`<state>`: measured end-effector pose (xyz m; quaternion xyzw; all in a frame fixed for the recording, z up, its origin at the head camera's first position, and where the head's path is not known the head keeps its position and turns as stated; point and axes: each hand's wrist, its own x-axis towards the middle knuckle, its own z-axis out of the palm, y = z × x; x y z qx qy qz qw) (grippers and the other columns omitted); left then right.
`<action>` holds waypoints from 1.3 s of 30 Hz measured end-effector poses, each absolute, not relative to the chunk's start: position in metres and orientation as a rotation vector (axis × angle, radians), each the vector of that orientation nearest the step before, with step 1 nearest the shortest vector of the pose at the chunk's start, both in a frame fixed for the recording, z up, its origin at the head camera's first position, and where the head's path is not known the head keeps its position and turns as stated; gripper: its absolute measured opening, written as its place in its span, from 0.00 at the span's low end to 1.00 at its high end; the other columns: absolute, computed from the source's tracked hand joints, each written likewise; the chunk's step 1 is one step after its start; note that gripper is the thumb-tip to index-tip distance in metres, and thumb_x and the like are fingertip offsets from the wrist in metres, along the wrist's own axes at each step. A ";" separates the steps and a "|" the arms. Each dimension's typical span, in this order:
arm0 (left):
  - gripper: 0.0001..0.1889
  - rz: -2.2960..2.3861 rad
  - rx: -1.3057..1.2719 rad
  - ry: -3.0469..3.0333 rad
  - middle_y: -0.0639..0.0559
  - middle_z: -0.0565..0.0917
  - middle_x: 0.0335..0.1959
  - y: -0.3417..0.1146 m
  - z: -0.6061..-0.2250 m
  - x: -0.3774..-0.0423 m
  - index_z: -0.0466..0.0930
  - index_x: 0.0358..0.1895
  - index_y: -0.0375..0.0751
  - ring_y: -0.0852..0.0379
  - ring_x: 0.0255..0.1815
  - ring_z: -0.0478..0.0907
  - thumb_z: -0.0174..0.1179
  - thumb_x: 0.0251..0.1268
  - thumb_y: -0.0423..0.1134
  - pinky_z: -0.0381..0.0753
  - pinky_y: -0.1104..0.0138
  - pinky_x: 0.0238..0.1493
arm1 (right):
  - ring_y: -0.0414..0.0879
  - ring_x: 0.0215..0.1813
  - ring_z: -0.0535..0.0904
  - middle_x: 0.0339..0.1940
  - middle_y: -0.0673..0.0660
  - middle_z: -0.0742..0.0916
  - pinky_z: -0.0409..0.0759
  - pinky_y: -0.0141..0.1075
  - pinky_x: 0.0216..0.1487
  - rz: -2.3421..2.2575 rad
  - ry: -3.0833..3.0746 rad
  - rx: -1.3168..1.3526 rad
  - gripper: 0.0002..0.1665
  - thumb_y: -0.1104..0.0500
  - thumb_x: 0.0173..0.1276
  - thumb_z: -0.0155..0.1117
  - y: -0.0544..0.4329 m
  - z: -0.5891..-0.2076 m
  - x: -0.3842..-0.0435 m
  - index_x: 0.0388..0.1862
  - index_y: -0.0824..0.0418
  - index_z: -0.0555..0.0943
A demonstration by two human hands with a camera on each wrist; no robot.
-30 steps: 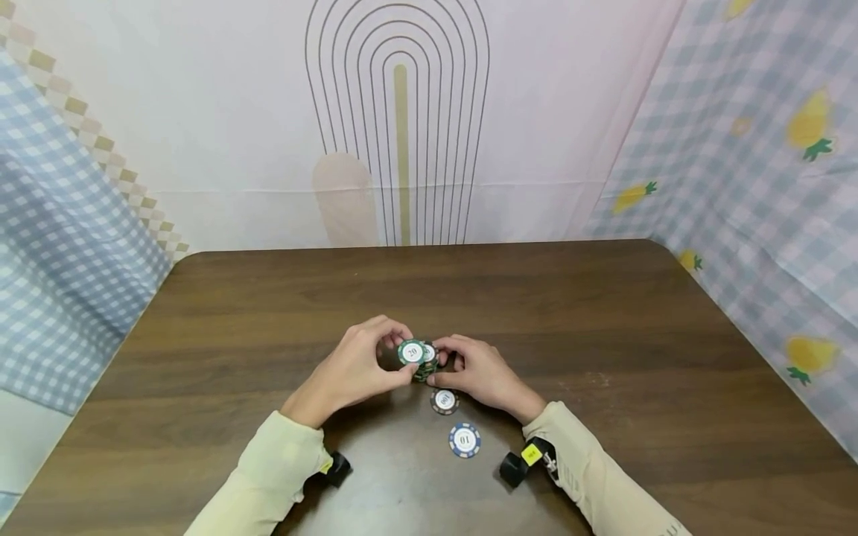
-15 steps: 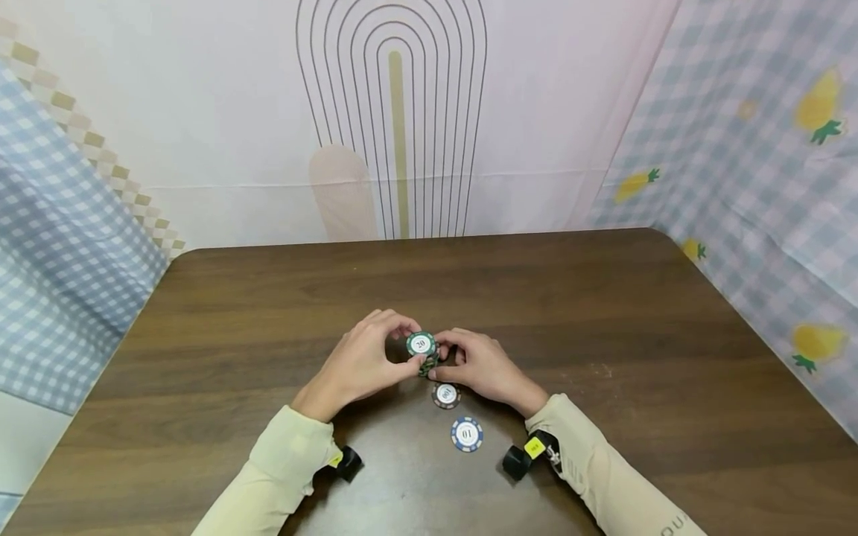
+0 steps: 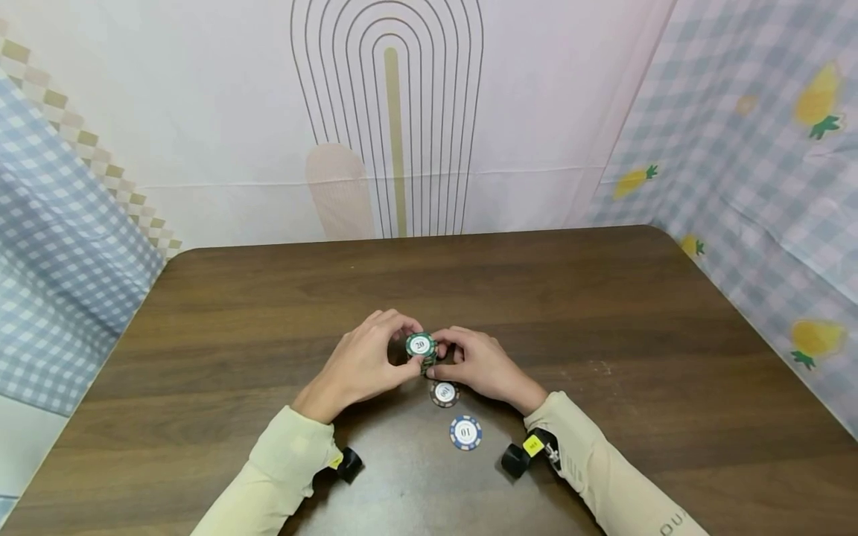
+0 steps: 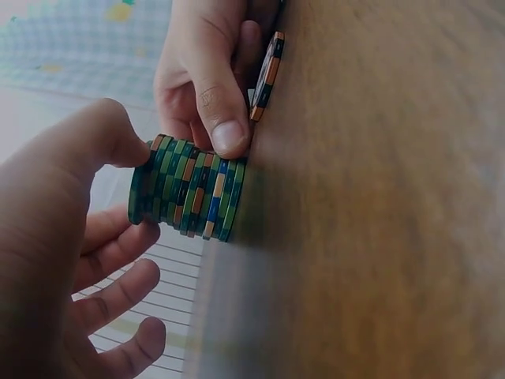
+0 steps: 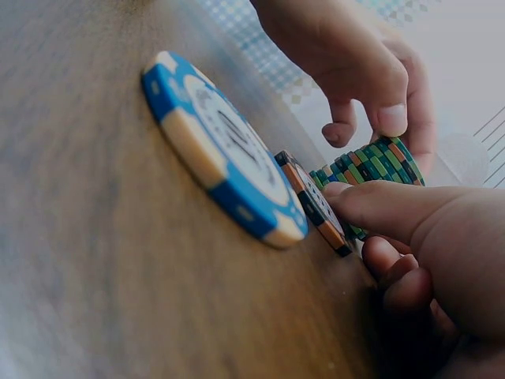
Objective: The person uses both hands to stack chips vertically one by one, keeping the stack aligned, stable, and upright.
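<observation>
A stack of poker chips (image 4: 193,185), mostly green with orange and blue edge marks, stands on the table between the two hands. On top of it lies a green poker chip (image 3: 420,344) marked 20. My left hand (image 3: 365,361) pinches that top chip between thumb and index finger, its other fingers spread. My right hand (image 3: 484,368) holds the lower part of the stack from the right, thumb at the near side. A black and orange poker chip (image 3: 445,394) lies flat just in front of the stack. Nearer to me is a blue and white poker chip (image 3: 465,432) marked 10.
The brown wooden table (image 3: 268,290) extends around the hands on all sides. A white patterned cloth (image 3: 234,112) hangs behind its far edge. Checked cloths (image 3: 724,164) hang at both sides.
The top green chip has shifted right, from overhanging the stack to sitting in line with it, with my left hand moving along. The right hand keeps its hold.
</observation>
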<state>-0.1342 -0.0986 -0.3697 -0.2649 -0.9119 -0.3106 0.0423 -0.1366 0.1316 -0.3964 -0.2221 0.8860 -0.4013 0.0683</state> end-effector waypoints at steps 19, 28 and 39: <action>0.19 -0.923 -0.873 -2.772 0.62 0.82 0.52 -0.097 -0.370 -0.136 0.86 0.56 0.52 0.58 0.51 0.77 0.71 0.60 0.46 0.81 0.58 0.47 | 0.40 0.30 0.74 0.38 0.45 0.82 0.72 0.33 0.32 -1.199 2.668 -0.661 0.18 0.51 0.66 0.79 0.131 -0.395 -0.137 0.52 0.51 0.86; 0.21 -0.892 -0.924 -2.757 0.61 0.83 0.54 -0.093 -0.371 -0.136 0.86 0.58 0.50 0.59 0.54 0.75 0.70 0.61 0.44 0.81 0.58 0.51 | 0.39 0.29 0.74 0.37 0.45 0.82 0.71 0.34 0.32 -1.198 2.676 -0.667 0.15 0.51 0.65 0.79 0.131 -0.395 -0.136 0.47 0.50 0.85; 0.21 -0.884 -0.923 -2.764 0.61 0.82 0.57 -0.093 -0.371 -0.135 0.86 0.61 0.52 0.59 0.56 0.76 0.69 0.63 0.45 0.82 0.56 0.51 | 0.40 0.28 0.73 0.35 0.45 0.82 0.70 0.34 0.31 -1.191 2.680 -0.669 0.14 0.50 0.65 0.79 0.131 -0.395 -0.137 0.44 0.50 0.84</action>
